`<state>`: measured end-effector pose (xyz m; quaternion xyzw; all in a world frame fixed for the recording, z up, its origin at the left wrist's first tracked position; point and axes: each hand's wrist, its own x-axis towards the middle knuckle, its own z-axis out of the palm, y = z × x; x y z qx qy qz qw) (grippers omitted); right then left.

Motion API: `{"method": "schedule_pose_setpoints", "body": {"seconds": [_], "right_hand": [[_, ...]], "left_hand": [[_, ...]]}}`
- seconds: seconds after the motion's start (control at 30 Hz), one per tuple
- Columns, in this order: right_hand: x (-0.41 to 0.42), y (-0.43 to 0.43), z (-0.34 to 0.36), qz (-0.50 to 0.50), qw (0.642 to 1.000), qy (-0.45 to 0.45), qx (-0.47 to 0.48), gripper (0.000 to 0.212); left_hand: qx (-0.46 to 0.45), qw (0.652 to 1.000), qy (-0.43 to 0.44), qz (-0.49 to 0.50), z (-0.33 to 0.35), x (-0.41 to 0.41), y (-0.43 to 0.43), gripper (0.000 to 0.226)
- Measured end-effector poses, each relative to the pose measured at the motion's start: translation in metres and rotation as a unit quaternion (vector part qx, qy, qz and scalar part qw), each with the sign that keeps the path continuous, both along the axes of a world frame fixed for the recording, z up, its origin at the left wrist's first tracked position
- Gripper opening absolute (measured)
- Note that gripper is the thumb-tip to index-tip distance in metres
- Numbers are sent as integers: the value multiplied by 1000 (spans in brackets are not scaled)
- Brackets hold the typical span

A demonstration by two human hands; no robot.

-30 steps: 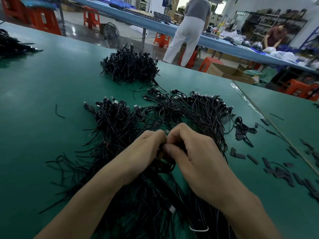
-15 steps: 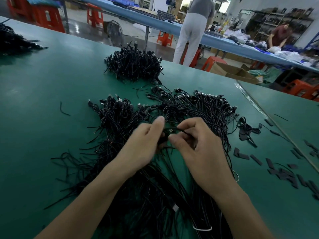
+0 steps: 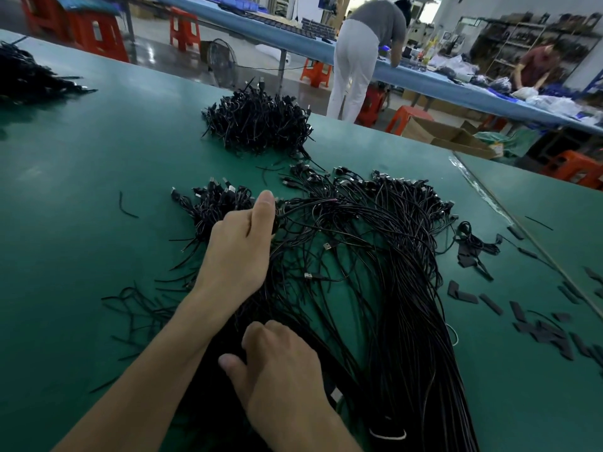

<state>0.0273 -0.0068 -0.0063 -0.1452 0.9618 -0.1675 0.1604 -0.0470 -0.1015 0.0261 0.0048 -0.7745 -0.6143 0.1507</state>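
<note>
A big spread of loose black cables (image 3: 385, 256) with metal plugs lies on the green table (image 3: 98, 158). My left hand (image 3: 241, 246) reaches forward to a heap of coiled cables (image 3: 212, 203), thumb up. Its fingers curl out of sight round a black cable that runs off to the right. My right hand (image 3: 280, 367) sits low on the long straight cable bundle (image 3: 411, 370). Its fingers bend down into the strands and the tips are hidden.
A second heap of coiled cables (image 3: 257, 122) lies farther back, another pile (image 3: 26, 76) at far left. Short black strips (image 3: 538, 327) are scattered on the right near the table seam (image 3: 522, 236). Beyond stand red stools (image 3: 94, 34), a cardboard box (image 3: 447, 135) and two people at a long bench.
My hands were together coiling a cable in the middle. Now they are apart: the left has gone forward to the coiled heap, the right has dropped back onto the long bundle.
</note>
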Motion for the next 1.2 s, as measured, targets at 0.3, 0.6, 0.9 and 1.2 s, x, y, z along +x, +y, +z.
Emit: {"method": "schedule_pose_setpoints", "body": {"seconds": [0.3, 0.6, 0.9, 1.2], "right_hand": [[-4, -11, 2, -112, 992, -60, -18, 47], [-5, -7, 0, -115, 990, -14, -81, 26], [-13, 6, -1, -124, 984, -28, -126, 27], [-45, 51, 36, -279, 860, 127, -409, 13]], "left_hand": [[31, 999, -20, -28, -1, -2, 5, 66], [66, 998, -6, -22, 1, -4, 2, 65], [53, 998, -12, -33, 2, -2, 1, 65], [64, 996, 4, -65, 11, 4, 7, 65]]}}
